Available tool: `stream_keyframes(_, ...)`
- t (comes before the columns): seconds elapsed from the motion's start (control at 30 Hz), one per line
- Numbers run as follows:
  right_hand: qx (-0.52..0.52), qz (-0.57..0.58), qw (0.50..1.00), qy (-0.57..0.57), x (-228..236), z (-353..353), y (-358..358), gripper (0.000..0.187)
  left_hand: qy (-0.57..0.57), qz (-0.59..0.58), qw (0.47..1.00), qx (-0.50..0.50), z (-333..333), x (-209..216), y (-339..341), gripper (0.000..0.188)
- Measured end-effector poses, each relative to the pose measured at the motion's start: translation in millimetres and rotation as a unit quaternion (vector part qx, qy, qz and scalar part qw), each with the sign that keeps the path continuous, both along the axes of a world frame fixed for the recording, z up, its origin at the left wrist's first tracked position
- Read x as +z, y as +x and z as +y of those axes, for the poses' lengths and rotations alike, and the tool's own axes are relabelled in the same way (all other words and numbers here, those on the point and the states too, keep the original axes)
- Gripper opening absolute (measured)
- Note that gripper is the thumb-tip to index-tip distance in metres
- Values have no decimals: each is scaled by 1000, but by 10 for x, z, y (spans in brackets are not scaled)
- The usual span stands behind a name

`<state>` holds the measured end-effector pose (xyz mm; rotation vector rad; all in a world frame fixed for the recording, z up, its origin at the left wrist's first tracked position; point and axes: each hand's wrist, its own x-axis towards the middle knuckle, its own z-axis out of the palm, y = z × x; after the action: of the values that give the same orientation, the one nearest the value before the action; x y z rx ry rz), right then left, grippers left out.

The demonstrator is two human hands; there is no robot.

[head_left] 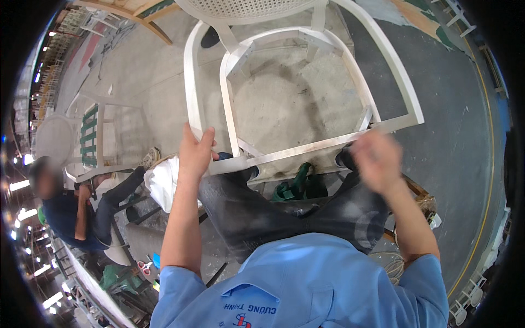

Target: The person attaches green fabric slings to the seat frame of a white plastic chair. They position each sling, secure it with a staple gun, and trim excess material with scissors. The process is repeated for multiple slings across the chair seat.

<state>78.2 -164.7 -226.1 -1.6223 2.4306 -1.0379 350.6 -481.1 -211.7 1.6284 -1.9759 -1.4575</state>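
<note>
While a seated person in a light blue work shirt looks down over dark-trousered knees, a white-painted wooden chair frame point(298, 93) lies tipped across the lap, its open seat ring and curved legs reaching away over the grey concrete floor point(454, 136). The left hand point(195, 150) is wrapped around the near left rail of the frame, thumb and fingers closed on the wood at the corner where the rail meets a flat near crosspiece. The right hand point(376, 158) sits at the near right end of that crosspiece, blurred in the shot; whether its fingers are closed or spread cannot be told. A white cloth point(162, 180) lies bunched just left of the left knee, and a green object point(295, 186) shows between the knees beneath the frame. Farther left, another white chair with green webbing across its seat point(90, 136) stands on the floor, and a second worker in dark clothes point(71, 213) sits near it at the left edge.
</note>
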Motion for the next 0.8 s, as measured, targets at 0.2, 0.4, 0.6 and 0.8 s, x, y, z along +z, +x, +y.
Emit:
stream_keyframes(0.2, 366, -139, 685, 615, -1791, -664, 416, 39, -256, -145, 951, -90, -341, -84, -323, 58)
stream_keyframes(0.4, 301, -50, 598, 741, -3299, -989, 515, 39, -265, -168, 945, -95, -620, -63, -652, 59)
stream_keyframes(0.6, 228, -174, 688, 666, -3892, -1003, 1216, 34, -223, -158, 959, -70, -659, -91, -580, 59)
stream_keyframes(0.8, 206, -279, 720, 602, -4070, -1555, 2172, 30, -188, -143, 969, -71, -680, -132, -739, 59)
